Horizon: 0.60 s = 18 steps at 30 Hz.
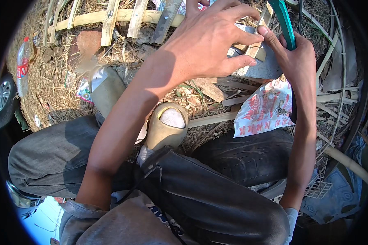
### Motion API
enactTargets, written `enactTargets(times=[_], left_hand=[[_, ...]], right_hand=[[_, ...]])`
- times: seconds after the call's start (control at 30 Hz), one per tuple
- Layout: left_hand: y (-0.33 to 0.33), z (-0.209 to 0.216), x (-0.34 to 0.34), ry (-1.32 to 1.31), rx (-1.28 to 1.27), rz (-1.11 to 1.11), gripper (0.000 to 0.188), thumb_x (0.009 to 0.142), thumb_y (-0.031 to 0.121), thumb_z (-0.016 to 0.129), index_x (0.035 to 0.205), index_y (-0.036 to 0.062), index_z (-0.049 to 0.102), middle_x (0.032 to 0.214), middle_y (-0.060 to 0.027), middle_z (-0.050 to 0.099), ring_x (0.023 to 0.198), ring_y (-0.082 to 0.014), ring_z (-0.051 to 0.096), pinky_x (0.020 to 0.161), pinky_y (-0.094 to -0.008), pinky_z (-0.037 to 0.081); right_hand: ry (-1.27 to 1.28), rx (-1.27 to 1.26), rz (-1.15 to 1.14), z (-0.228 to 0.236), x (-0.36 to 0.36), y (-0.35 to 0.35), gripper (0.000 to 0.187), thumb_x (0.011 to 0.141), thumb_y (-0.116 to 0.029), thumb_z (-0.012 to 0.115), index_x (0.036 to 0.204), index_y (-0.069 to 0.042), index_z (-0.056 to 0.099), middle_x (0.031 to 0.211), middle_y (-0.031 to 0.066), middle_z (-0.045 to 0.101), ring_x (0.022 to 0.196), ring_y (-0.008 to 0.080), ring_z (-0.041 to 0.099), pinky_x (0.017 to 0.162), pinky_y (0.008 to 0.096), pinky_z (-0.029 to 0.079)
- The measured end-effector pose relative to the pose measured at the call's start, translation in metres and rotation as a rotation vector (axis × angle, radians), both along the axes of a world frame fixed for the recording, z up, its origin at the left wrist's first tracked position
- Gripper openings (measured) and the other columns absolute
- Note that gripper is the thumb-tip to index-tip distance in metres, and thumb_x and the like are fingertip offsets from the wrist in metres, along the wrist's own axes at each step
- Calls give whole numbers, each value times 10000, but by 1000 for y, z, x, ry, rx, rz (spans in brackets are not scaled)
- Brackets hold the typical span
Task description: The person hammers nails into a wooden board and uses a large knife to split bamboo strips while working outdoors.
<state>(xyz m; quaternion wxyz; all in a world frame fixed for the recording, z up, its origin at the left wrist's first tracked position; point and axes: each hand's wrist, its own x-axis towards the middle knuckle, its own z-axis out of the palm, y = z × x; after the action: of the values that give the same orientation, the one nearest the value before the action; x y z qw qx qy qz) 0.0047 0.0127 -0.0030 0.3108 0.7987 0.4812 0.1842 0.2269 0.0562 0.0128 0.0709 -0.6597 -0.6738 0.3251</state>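
Observation:
My left hand (214, 41) reaches to the upper middle with its fingers spread. Its index fingertip lies over a pale split-bamboo strip (253, 50), and its thumb tip hovers beside the strip. From the right, my right hand (296, 55) closes round a teal curved tool (283, 18); its kind cannot be made out. My right thumb tip rests by the bamboo strip, near my left index finger. Under the strip is a grey stone slab (270, 67). Left of my left hand, several bamboo slats (109, 24) cross a long curved bamboo pole (86, 19).
A red-and-white printed sheet (259, 112) lies below the slab, beside a black tyre (249, 157). Bamboo offcuts (210, 90) litter the straw. At left are a broken brick (89, 42), a plastic bottle (23, 67) and a vehicle wheel (5, 97). My shoes (165, 130) stand close by.

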Motion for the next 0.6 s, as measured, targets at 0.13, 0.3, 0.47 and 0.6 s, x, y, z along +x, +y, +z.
enactTargets(times=[0.13, 0.3, 0.47, 0.6], left_hand=[[11, 5, -6, 78, -11, -132, 493, 880, 276, 690, 1351, 148, 617, 1458, -68, 504, 1372, -238, 427, 1106, -586, 309], [6, -11, 0, -63, 351, 26, 319, 790, 432, 826, 1007, 198, 817, 1107, -21, 694, 1144, -230, 625, 979, -466, 470], [13, -15, 4, -96, 177, 13, 370, 745, 405, 879, 1054, 212, 815, 1103, -13, 697, 985, -238, 672, 836, -385, 539], [10, -13, 6, -80, 216, 14, 351, 767, 416, 866, 1056, 223, 815, 1120, -11, 704, 994, -239, 680, 816, -371, 560]], right_hand=[[10, -20, 14, -3, 3, -2, 655, 797, -608, 833, 621, -50, 537, 522, 4, 492, 498, 92, 450, 458, 299, 374], [-20, -32, 41, 3, 1, 1, 642, 807, -591, 833, 640, -41, 548, 533, 24, 512, 507, 112, 476, 469, 318, 410], [-35, -41, 9, 0, 2, 6, 659, 787, -610, 839, 635, -39, 547, 536, 43, 533, 496, 124, 495, 471, 329, 428], [-29, 7, 10, -3, 6, 9, 685, 764, -637, 841, 618, -38, 544, 537, 54, 543, 487, 130, 512, 462, 333, 434]])
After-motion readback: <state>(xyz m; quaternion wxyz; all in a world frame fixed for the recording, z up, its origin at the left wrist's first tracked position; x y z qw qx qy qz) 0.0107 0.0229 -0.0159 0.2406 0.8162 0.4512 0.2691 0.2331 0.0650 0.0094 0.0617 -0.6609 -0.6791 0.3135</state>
